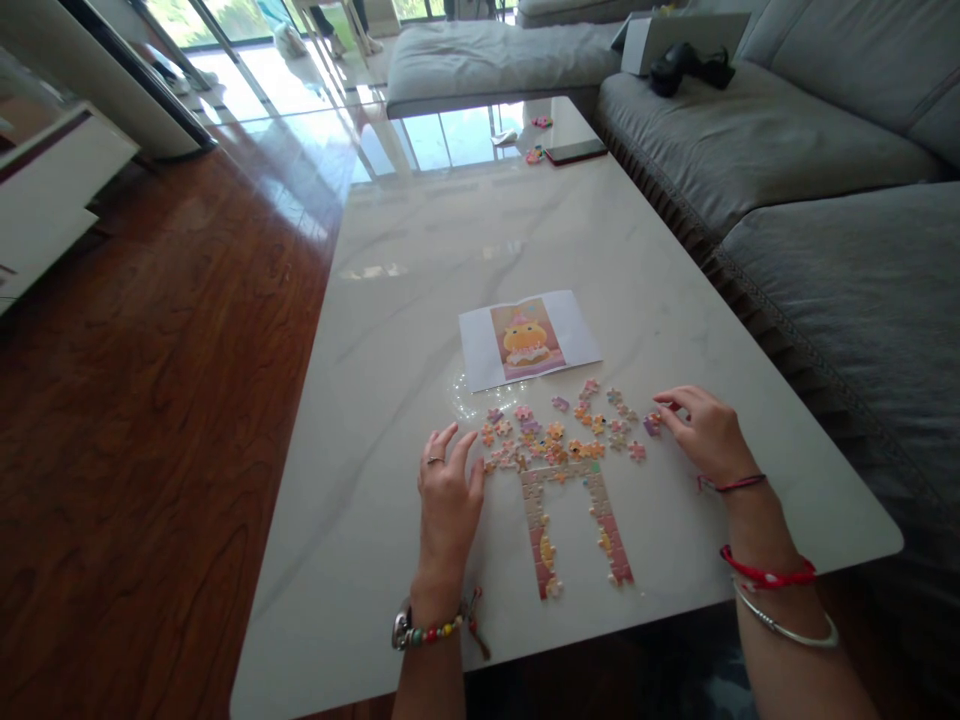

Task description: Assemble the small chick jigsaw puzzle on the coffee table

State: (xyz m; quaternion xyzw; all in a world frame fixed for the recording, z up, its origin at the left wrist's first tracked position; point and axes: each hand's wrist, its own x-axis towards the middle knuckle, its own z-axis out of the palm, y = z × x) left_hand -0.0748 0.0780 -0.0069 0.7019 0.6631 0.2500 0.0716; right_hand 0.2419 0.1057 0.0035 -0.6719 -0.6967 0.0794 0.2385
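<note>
Several loose jigsaw pieces (559, 430) lie scattered on a pale marble table (420, 300). Below them sits a joined section of puzzle frame (574, 520), shaped like two legs under a top bar. A printed reference picture (529, 340) of an orange character lies just beyond the pieces. My left hand (448, 490) rests flat on the table with fingers spread, just left of the pile. My right hand (701, 430) pinches a purple piece (652, 424) at the pile's right edge.
A dark phone (576, 152) and a few stray pieces (535, 154) lie at the table's far end. A grey sofa (787, 170) runs along the right side, with a box and black object on it. Wooden floor lies to the left.
</note>
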